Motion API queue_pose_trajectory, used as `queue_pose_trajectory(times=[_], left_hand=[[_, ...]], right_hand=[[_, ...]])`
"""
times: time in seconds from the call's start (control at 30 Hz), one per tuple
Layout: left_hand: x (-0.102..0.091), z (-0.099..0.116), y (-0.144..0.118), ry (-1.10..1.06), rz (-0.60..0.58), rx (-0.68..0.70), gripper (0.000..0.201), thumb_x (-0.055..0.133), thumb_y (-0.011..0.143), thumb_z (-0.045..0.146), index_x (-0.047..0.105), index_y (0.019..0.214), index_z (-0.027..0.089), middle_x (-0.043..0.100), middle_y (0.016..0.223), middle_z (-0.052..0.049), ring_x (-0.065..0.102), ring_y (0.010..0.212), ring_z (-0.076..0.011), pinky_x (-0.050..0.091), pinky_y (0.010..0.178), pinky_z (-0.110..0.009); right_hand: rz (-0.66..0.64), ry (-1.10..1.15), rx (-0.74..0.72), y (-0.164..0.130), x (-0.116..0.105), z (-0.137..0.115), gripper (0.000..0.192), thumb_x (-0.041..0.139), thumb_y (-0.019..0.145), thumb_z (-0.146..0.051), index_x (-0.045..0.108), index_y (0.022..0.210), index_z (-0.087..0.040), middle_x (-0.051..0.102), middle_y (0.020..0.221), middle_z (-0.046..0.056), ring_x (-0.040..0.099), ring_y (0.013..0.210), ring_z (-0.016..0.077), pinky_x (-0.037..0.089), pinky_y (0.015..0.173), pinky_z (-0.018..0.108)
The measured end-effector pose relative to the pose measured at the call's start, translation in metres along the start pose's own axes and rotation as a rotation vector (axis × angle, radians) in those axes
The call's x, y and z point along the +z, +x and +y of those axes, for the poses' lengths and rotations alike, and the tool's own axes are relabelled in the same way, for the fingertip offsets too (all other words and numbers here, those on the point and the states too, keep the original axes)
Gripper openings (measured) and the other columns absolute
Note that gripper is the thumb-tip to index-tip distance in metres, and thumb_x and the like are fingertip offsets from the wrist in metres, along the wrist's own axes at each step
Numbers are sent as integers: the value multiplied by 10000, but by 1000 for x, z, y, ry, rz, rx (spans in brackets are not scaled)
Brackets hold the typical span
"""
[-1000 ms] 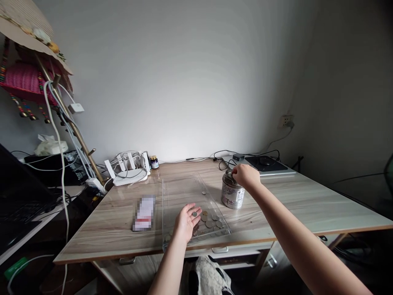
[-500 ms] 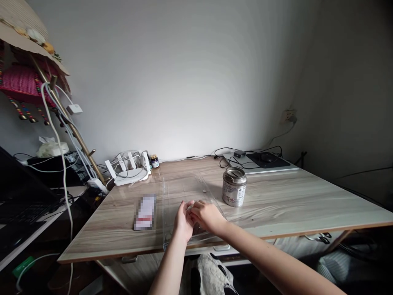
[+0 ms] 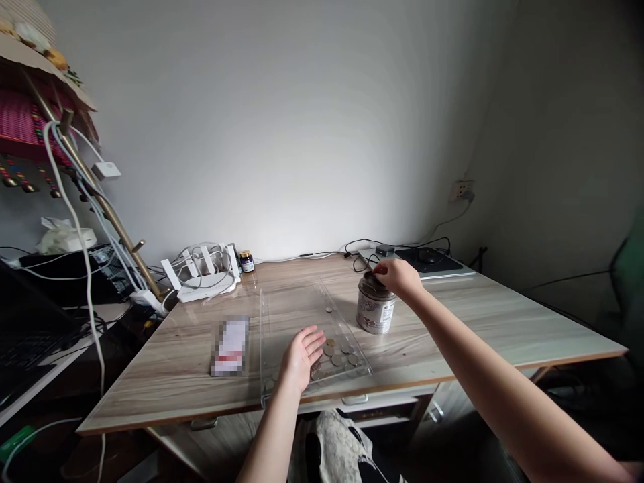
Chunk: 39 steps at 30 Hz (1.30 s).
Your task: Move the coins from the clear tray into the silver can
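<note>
The tin [image 3: 375, 310] stands upright on the desk [image 3: 477, 322], its long axis vertical, just right of the clear tray [image 3: 292, 302]. The right hand [image 3: 400, 276] pinches its fingertips together on the tin's top; what they hold is too small to tell. Left of the tin, the left hand [image 3: 300, 355] lies palm-up and open on the tray's near end beside the coins [image 3: 339, 352]. Right of the tin the desk is bare up to its edge.

Pale wood-grain desk top [image 3: 477, 322], smooth, with a soft sheen. Clear glossy plastic tray [image 3: 296, 305] at its centre; dull metal coins [image 3: 338, 354] inside. At the tray's 3 o'clock, a shiny metal tin [image 3: 375, 312] with a printed paper-like wrap. Matt white wall behind.
</note>
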State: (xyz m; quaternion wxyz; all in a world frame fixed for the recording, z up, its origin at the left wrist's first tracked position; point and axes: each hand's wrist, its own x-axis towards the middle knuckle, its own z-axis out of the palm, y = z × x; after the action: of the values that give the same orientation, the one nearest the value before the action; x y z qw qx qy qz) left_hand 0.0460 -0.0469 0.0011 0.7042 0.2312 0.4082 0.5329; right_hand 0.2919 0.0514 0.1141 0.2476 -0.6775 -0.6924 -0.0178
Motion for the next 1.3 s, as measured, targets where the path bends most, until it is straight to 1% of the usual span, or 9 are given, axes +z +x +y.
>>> queue_pose_trajectory(times=[0.13, 0.3, 0.4, 0.5, 0.7, 0.97, 1.1, 1.17, 1.3], left_hand=[[2, -1, -2, 58, 51, 58, 264, 428, 790, 285, 588, 941, 140, 599, 1077, -134, 570, 979, -199, 377, 880, -327], [4, -8, 1, 105, 73, 151, 186, 515, 721, 227, 624, 832, 125, 633, 981, -138, 590, 916, -207, 382, 859, -339], [1, -8, 3, 142, 145, 274, 161, 512, 716, 166, 629, 825, 146, 630, 994, -106, 582, 914, -177, 404, 829, -294], [-6, 0, 4, 352, 202, 423, 178, 532, 692, 96, 641, 809, 175, 630, 961, -66, 561, 925, -158, 389, 846, -262], [-17, 6, 10, 910, 79, 433, 202, 685, 502, 27, 600, 586, 189, 552, 763, -38, 531, 882, -214, 357, 855, -281], [-19, -10, 18, 1232, 30, 506, 147, 631, 592, 81, 565, 629, 208, 497, 718, -30, 528, 763, -205, 368, 774, -295], [-18, -7, 15, 1385, 38, 465, 115, 600, 632, 112, 555, 702, 191, 520, 763, -34, 519, 743, -181, 360, 734, -281], [-18, -7, 15, 1505, 32, 432, 112, 586, 655, 139, 548, 747, 189, 536, 792, -33, 516, 754, -170, 360, 715, -268], [-19, -8, 15, 1617, 14, 445, 131, 593, 652, 168, 540, 770, 185, 551, 876, -43, 516, 789, -154, 359, 696, -241]], right_hand=[[-46, -67, -21, -6, -2, -6, 118, 540, 691, -192, 651, 729, -203, 619, 787, 79, 524, 730, 205, 367, 563, 285], [149, -2, -170, -38, 5, -33, 220, 430, 793, -249, 622, 895, -214, 622, 917, 51, 536, 801, 184, 387, 588, 265], [-127, 89, -357, -69, 33, -50, 224, 440, 778, -219, 637, 884, -228, 646, 868, 18, 568, 726, 141, 403, 595, 227], [-409, 33, -491, -94, 66, -61, 202, 517, 711, -200, 658, 853, -228, 658, 845, 26, 592, 747, 161, 416, 624, 230], [-470, -156, -504, -102, 87, -76, 198, 522, 719, -265, 656, 844, -190, 658, 845, 85, 606, 777, 212, 425, 661, 276], [-504, -139, -439, -100, 101, -83, 189, 558, 685, -188, 629, 857, -155, 645, 883, 109, 601, 802, 209, 413, 635, 250], [-442, -18, -399, -97, 75, -85, 155, 544, 705, -198, 635, 830, -215, 658, 788, 32, 600, 727, 167, 391, 590, 220], [-289, 78, -354, -85, 45, -79, 161, 502, 750, -224, 638, 832, -250, 659, 787, 3, 588, 718, 144, 381, 584, 210], [63, 79, -100, -43, -13, -51, 191, 480, 763, -292, 644, 857, -260, 652, 819, 12, 558, 717, 157, 359, 550, 230]])
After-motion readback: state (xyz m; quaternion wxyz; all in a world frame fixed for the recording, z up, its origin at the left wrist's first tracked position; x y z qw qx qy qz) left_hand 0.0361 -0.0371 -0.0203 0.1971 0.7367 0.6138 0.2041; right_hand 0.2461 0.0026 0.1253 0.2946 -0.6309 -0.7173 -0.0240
